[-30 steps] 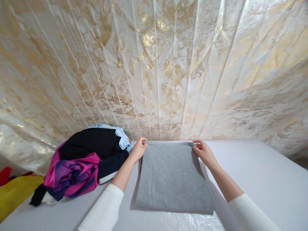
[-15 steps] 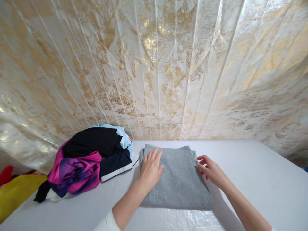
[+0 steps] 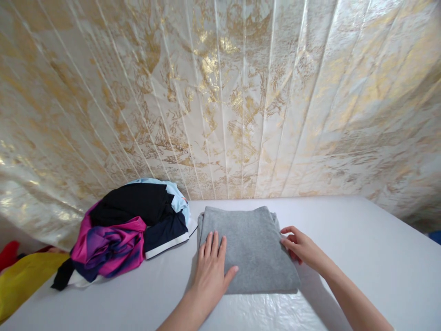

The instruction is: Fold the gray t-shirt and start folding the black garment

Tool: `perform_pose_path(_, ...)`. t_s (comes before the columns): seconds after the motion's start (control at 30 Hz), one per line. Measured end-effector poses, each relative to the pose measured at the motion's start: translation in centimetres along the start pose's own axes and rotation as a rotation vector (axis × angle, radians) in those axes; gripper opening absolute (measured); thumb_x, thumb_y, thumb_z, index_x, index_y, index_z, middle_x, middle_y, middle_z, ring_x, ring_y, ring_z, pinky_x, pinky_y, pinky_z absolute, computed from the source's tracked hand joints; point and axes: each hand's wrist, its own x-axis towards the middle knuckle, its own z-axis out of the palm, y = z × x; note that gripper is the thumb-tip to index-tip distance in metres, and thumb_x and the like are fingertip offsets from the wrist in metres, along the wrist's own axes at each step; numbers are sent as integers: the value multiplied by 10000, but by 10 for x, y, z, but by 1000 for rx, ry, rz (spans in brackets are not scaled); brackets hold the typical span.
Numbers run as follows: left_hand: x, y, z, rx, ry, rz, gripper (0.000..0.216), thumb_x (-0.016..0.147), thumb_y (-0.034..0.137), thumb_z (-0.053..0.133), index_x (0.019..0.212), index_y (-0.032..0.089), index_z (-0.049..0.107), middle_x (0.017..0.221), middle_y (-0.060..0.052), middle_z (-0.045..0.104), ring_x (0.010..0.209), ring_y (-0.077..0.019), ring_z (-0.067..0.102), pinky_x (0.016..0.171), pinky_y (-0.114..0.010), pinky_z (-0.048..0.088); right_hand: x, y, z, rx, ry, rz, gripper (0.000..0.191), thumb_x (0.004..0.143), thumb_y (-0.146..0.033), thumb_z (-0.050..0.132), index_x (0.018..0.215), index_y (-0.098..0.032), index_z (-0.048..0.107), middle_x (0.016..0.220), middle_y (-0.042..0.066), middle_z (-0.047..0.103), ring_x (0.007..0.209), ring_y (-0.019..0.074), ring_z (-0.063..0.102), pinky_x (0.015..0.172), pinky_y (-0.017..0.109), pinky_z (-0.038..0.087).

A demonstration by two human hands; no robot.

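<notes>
A folded grey garment (image 3: 255,248) lies on the white surface in front of me, its fabric layers stacked into a rough square. My left hand (image 3: 210,271) rests flat on the garment's left side near its front edge, fingers spread. Beside the right edge is my right hand (image 3: 296,246), its fingers half curled and the thumb and index fingertips at the cloth's side. There is a gap between that thumb and index finger, and no cloth shows gripped between them.
To the left sits a heap of clothes: a black piece (image 3: 131,204), a pink and purple one (image 3: 110,246) and a light blue one (image 3: 179,197). Yellow cloth (image 3: 27,280) lies at the far left. A gold-patterned sheet (image 3: 220,101) hangs behind the white table (image 3: 365,257).
My left hand has slid toward me over the garment, from its upper left to its lower left. The right hand stays at the right edge, nearly unmoved.
</notes>
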Motion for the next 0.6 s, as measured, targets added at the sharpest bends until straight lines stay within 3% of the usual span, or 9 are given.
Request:
perform_pose_path(0.07, 1, 11, -5, -45, -30, 27, 690, 896, 464, 508, 1464, 120, 320, 1545, -173, 175, 1426, -343, 155, 1114, -535, 247, 1, -2, -4, 27, 11, -5, 304, 758, -376, 543, 1002, -206, 483, 589, -50, 561, 474, 128, 553, 335, 197, 372)
perform_pose_path(0.27, 4, 55, -10, -302, -136, 291, 658, 935, 528, 403, 1477, 170, 292, 1574, -98, 129, 1448, -266, 106, 1150, -472, 196, 27, -7, -17, 71, 151, -49, 258, 700, -287, 544, 932, -181, 582, 721, 28, 660, 565, 144, 617, 409, 218, 450)
perform_pose_path(0.37, 11, 79, -12, -389, -128, 341, 567, 952, 464, 410, 1437, 175, 362, 1554, -104, 233, 1410, -273, 230, 1123, -461, 261, 45, -6, -20, 10, 191, -89, 242, 694, -251, 532, 904, -177, 628, 758, 41, 688, 598, 148, 632, 451, 225, 467)
perform_pose_path(0.5, 31, 101, -13, -429, -39, 307, 385, 942, 346, 462, 1297, 205, 507, 1362, -78, 501, 1202, -257, 461, 1021, -419, 400, 62, -6, -17, 37, 183, -92, 267, 709, -233, 517, 952, -178, 616, 782, 45, 715, 610, 152, 644, 463, 224, 464)
perform_pose_path(0.6, 45, 108, -4, -396, -12, 221, 371, 920, 347, 508, 1251, 185, 543, 1310, -98, 531, 1164, -279, 485, 992, -441, 426, 64, -10, -12, 106, 151, -80, 295, 712, -223, 518, 997, -185, 585, 780, 38, 718, 600, 148, 648, 461, 219, 462)
